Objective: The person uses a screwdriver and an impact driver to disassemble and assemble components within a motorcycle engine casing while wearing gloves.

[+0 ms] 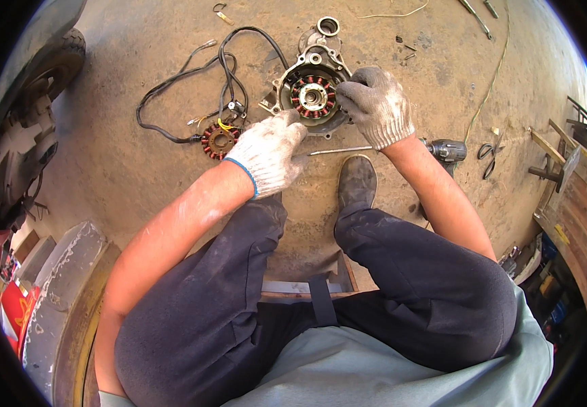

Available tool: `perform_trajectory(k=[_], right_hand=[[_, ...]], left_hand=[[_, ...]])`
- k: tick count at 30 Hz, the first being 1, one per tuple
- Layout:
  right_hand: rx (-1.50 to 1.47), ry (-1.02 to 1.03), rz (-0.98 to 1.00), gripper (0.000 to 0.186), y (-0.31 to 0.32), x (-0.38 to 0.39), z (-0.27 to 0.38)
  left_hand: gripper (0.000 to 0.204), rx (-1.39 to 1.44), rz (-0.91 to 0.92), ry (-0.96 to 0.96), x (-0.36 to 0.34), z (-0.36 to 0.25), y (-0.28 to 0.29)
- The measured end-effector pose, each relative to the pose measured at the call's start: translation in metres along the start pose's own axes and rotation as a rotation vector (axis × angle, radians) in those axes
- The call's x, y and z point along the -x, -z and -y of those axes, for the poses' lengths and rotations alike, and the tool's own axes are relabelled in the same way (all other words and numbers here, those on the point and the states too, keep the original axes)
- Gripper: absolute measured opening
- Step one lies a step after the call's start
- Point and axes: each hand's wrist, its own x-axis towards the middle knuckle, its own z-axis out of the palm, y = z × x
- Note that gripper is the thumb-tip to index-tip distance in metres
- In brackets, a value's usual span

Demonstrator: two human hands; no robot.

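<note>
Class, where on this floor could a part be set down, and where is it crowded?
Bare floor lies between the wheel at left and the looped black cable; another patch, mostly bare, between the right hand and the thin cord. It's crowded around the left hand, loose stator and housing.

Head camera: one fisheye lens worn on the person's head, looking from above the lap, picture upright.
Floor (449,74): faced steeply from above, the lens tipped forward to take in ground beyond the boot (358,182).
Shirt (347,370): close beneath the lens, along the lower edge.
Trousers (191,319): near too, filling the lower part.
Metal housing (286,80): above centre, farther off than the knees, its open face toward the lens.
Sides: tyre (71,57) at upper left, wooden boards (578,224) at right.
Shaded clutter (551,292): lower right, perhaps tools, hard to make out.
</note>
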Motion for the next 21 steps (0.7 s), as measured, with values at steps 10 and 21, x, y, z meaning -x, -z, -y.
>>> perform_trajectory(k=[10, 21], right_hand=[[0.011, -0.018, 0.047, 0.016, 0.004, 0.004, 0.001], [0.039, -0.064, 0.175, 0.018, 0.009, 0.01, 0.012]], left_hand=[[0.046, 0.013, 0.13, 0.092, -0.001, -0.006, 0.01], [0.038, -0.003, 0.03, 0.03, 0.002, -0.001, 0.002]])
